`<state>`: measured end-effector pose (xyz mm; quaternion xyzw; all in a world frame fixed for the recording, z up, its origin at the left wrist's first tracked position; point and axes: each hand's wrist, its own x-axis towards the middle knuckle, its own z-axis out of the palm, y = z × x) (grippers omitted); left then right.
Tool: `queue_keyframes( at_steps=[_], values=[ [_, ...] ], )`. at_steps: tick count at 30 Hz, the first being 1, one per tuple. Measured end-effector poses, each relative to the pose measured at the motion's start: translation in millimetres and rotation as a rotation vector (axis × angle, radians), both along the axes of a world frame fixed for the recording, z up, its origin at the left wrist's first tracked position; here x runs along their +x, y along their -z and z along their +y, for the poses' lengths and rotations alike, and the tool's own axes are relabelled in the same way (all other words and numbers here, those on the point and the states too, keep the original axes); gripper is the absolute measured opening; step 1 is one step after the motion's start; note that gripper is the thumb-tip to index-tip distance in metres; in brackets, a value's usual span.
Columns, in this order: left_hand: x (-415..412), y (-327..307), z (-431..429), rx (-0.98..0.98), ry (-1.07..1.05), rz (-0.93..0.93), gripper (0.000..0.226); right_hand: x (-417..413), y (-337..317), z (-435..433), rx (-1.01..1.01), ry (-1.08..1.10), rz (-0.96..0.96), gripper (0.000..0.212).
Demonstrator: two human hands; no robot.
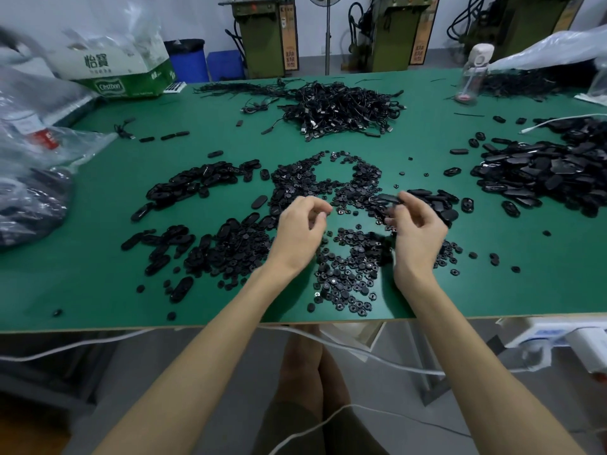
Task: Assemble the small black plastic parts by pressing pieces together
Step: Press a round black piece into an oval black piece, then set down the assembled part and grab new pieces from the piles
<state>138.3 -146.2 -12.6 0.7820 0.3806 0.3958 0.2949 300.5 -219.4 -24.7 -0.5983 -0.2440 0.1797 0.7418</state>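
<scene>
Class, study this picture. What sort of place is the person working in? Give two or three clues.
Probably a small factory assembly workshop: a green worktable heaped with black plastic parts, a pile of black cables, and green machines along the back wall. The right hand holds an oval piece.

We read "怡寶" on the white top of the cardboard box point(115, 68) and "C'estbon" on its green side. Orange signs point(291, 44) on the machines point(259, 37): too blurred for us.

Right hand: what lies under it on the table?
Under the right hand, which pinches an oval black part, small round black pieces lie on the green table. Whatever is directly beneath the palm is covered.
</scene>
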Motion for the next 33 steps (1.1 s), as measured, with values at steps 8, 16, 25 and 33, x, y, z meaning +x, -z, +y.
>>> queue_keyframes(
  at_steps=[8, 16, 25, 33],
  values=[
    [-59, -15, 77, -0.031, -0.282, 0.147, 0.03, 1, 1, 1, 0.012, -0.066, 0.093, 0.074],
    [-112, -7, 137, -0.171, -0.494, 0.537, 0.06, 1, 8, 6, -0.057, -0.117, -0.009, 0.068],
    [-116, -2, 137, 0.125, -0.474, 0.801, 0.027, -10, 2, 5, -0.298, -0.269, -0.486, 0.055],
    [-109, -6, 118, 0.317, -0.37, 0.709, 0.027, -12, 10, 14, -0.575, -0.374, -0.89, 0.039]
  ],
)
